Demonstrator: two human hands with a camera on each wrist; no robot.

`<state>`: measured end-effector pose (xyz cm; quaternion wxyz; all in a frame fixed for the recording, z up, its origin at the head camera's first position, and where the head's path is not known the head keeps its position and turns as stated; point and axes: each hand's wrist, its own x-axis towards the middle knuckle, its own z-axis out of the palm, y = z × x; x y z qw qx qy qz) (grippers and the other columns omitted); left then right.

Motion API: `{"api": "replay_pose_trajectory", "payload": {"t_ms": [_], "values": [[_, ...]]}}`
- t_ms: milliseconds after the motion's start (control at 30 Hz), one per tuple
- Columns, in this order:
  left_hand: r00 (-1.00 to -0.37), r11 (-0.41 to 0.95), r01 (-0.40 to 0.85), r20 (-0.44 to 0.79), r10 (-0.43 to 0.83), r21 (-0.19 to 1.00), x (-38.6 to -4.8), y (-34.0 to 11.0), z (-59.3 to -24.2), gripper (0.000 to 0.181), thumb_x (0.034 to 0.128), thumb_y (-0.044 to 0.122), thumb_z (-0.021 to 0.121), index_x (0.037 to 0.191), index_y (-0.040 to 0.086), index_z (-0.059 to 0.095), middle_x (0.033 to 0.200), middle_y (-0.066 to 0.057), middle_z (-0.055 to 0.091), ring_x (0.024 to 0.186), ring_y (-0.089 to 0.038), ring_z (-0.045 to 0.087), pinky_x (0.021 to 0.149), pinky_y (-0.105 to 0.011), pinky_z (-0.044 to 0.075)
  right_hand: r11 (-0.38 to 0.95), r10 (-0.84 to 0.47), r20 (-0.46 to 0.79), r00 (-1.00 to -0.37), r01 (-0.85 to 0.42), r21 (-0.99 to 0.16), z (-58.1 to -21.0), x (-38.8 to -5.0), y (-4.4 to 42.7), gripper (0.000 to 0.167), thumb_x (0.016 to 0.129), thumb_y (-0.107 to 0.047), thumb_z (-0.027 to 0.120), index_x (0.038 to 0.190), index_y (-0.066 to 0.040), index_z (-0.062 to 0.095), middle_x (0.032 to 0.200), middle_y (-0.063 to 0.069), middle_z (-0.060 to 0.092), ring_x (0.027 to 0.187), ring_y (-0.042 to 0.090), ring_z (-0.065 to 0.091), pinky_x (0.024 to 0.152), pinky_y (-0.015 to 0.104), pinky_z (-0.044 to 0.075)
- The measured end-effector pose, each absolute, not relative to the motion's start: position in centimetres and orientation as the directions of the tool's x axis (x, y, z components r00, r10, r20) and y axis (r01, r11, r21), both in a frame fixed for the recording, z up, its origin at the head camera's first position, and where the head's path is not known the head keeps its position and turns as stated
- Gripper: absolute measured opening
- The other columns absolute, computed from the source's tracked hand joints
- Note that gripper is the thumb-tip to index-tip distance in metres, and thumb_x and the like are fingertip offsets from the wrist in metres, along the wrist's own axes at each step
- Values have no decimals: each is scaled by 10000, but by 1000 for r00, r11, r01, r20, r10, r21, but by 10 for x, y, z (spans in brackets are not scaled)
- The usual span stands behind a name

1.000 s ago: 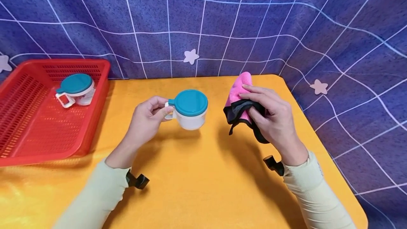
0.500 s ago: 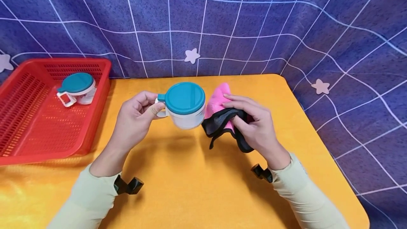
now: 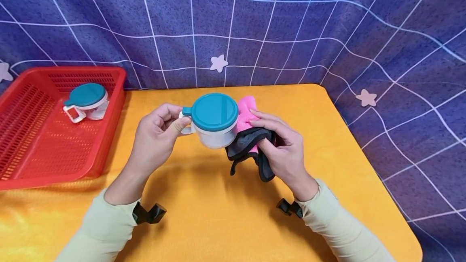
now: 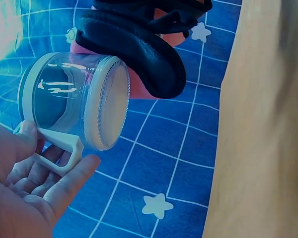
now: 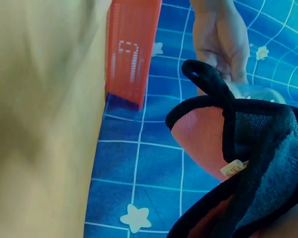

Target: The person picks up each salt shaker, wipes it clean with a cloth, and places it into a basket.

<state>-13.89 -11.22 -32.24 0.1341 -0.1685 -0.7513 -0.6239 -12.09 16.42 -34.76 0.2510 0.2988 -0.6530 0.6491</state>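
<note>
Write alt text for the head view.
The left hand grips the white handle of a teal-lidded jar above a yellow table, while the right hand holds a pink-and-black cloth beside the jar. At left, a red basket holds a similar jar; blue gridded fabric hangs behind.

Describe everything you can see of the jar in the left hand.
The jar is short and round, in what looks like clear, glossy glass or plastic, with a beaded bottom edge, a white handle and a flat teal lid in place. It is held above the table, lid up, the left hand pinching its handle. A pink and black cloth is right beside it; whether they touch is hard to tell.
</note>
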Motion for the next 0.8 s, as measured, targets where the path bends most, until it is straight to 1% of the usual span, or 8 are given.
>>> {"api": "replay_pose_trajectory", "payload": {"t_ms": [167,367,500,633,733,800], "values": [[-904,180,427,423,64,886,-140,-112,-322,126,949,-48,701,1064,-86,669,894,-22,709,763,-116,662,741,-229,598,-39,-72,738,-671,-738,-674,-343,-114,160,187,896,74,732,1082,68,753,1232,257,686,1208,413,626,1015,412,524],[-903,216,428,427,54,878,-141,-110,-321,130,946,-34,716,1057,-87,673,895,-100,705,751,-118,673,730,-223,596,-34,-82,777,-624,-777,-628,-337,-106,154,170,943,-47,750,1071,66,753,1229,264,686,1183,400,646,978,393,548],[-903,229,428,427,53,875,-141,-108,-322,127,944,-27,723,1045,-85,673,898,-122,707,749,-134,681,726,-228,597,-29,-80,799,-595,-800,-599,-333,-103,151,163,945,-40,745,1068,67,751,1222,269,686,1177,402,649,974,394,552],[-902,227,430,427,61,874,-141,-107,-324,123,937,-28,731,1033,-78,674,895,-94,710,766,-166,696,730,-247,604,-18,-69,822,-566,-823,-568,-327,-104,149,162,948,-43,742,1063,71,752,1211,273,689,1174,407,651,987,404,544],[-901,235,432,428,68,871,-140,-106,-326,125,933,-21,739,1026,-73,675,896,-89,710,780,-168,698,732,-242,602,-8,-61,829,-556,-830,-557,-322,-107,150,169,951,-49,740,1063,77,751,1206,273,691,1166,411,655,986,402,544],[-902,243,430,428,64,870,-139,-106,-327,128,933,-10,742,1025,-71,677,892,-87,706,781,-159,694,732,-236,599,0,-57,826,-561,-827,-562,-320,-109,150,167,948,-40,740,1066,78,751,1207,265,694,1158,408,658,975,388,550]]}}
